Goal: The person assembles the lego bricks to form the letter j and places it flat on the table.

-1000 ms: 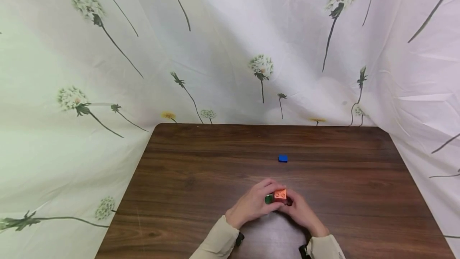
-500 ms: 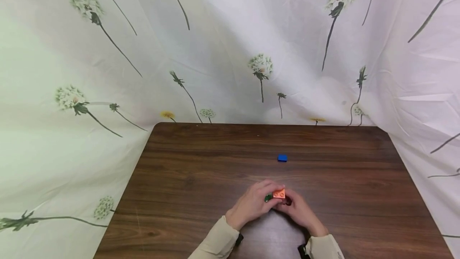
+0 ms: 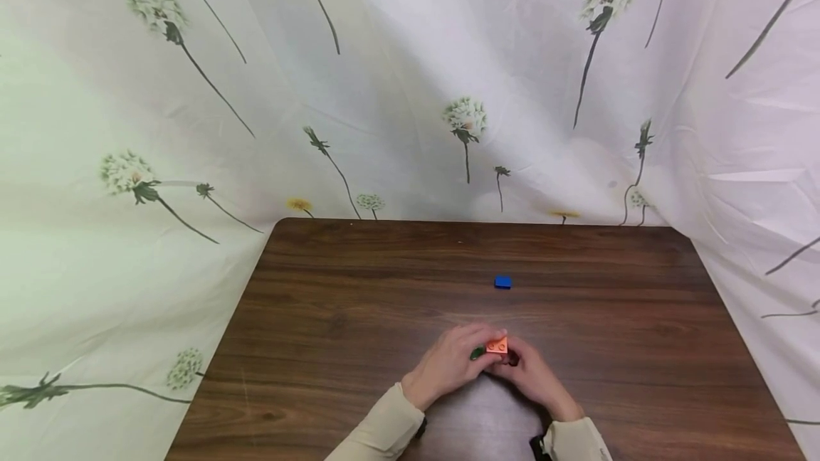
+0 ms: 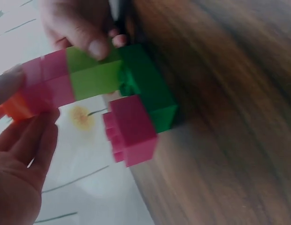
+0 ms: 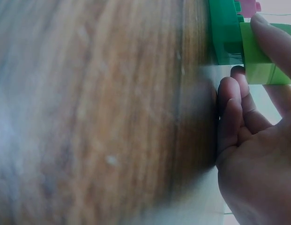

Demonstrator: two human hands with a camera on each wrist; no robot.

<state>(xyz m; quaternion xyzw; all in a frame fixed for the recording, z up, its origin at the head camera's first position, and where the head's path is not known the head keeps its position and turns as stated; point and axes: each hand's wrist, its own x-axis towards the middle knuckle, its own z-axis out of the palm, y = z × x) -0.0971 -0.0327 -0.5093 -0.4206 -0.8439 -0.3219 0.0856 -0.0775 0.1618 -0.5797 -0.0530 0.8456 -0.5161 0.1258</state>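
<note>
Between both hands stands a stack of toy building blocks. At its base, on the table, lies a dark green block (image 4: 147,86). A pink block (image 4: 132,131) is fixed to one end of it. From its other end rise a light green block (image 4: 93,72), a further pink block (image 4: 48,84) and, topmost, an orange block (image 3: 497,346). My left hand (image 3: 448,363) pinches the stack's top around the orange block. My right hand (image 3: 533,377) grips the light green block lower down, its thumb (image 5: 276,44) lying against that block. Part of the orange block is hidden by left fingers.
A blue block (image 3: 502,282) lies apart on the brown wooden table (image 3: 359,304), beyond the hands. White cloth (image 3: 397,126) printed with dandelions hangs behind the table and down its sides.
The orange block has shifted slightly left and tipped, so less of its front shows below the studs than a second ago. Both hands keep their hold, and the blue block stays put.
</note>
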